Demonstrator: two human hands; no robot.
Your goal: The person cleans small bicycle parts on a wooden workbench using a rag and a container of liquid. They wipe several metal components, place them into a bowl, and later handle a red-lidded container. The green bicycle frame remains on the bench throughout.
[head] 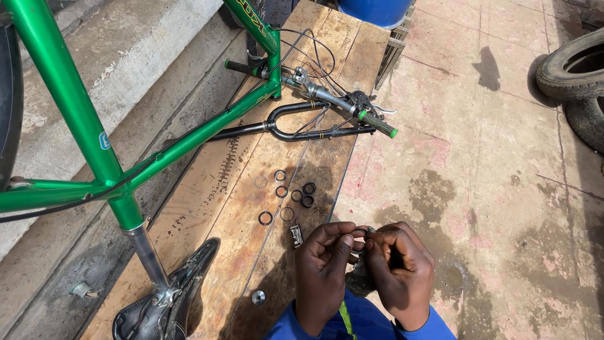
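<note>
Wooden surface (251, 208) beneath, left hand (324, 267) and right hand (399, 267) meet, fingertips curled, each grip pinched on a small part (367, 234).

A green bicycle frame (75, 119) lies upside down on the wooden worktop (233, 208) beside a black fork (296, 123), loose black rings (292, 192), tyres (576, 69) and a blue barrel (374, 9).
</note>
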